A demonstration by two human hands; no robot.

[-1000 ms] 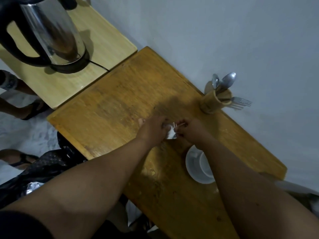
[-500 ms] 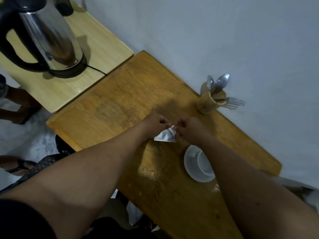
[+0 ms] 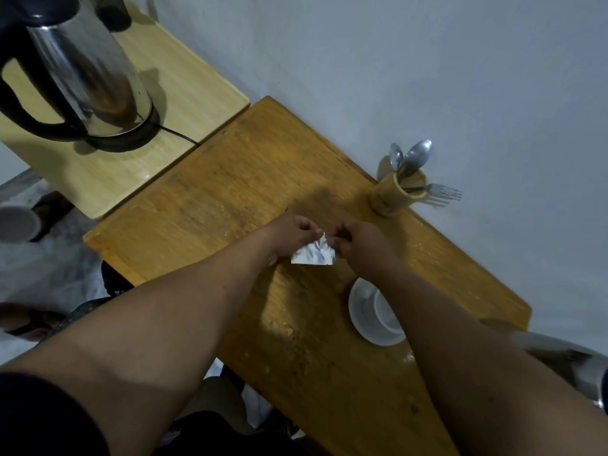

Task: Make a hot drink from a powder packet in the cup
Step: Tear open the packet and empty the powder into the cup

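A small silvery powder packet (image 3: 312, 255) hangs just above the brown wooden table (image 3: 230, 199), pinched at its top edge by both hands. My left hand (image 3: 291, 233) grips its upper left corner and my right hand (image 3: 358, 245) grips the upper right, fingertips almost touching. A white cup (image 3: 386, 309) stands on a white saucer (image 3: 360, 311) just below my right hand; my right forearm hides part of both. A steel kettle (image 3: 82, 70) with a black handle sits on its base at the upper left.
The kettle stands on a lighter wooden side table (image 3: 171, 90), its cord trailing toward the brown table. A wooden holder (image 3: 393, 195) with spoons and a fork stands by the grey wall. Feet in sandals and a pale round container (image 3: 16, 223) show on the floor at left.
The packet has come out from behind my fingers and now hangs in plain sight between both hands. The view has shifted slightly; cup, kettle and holder stay put.
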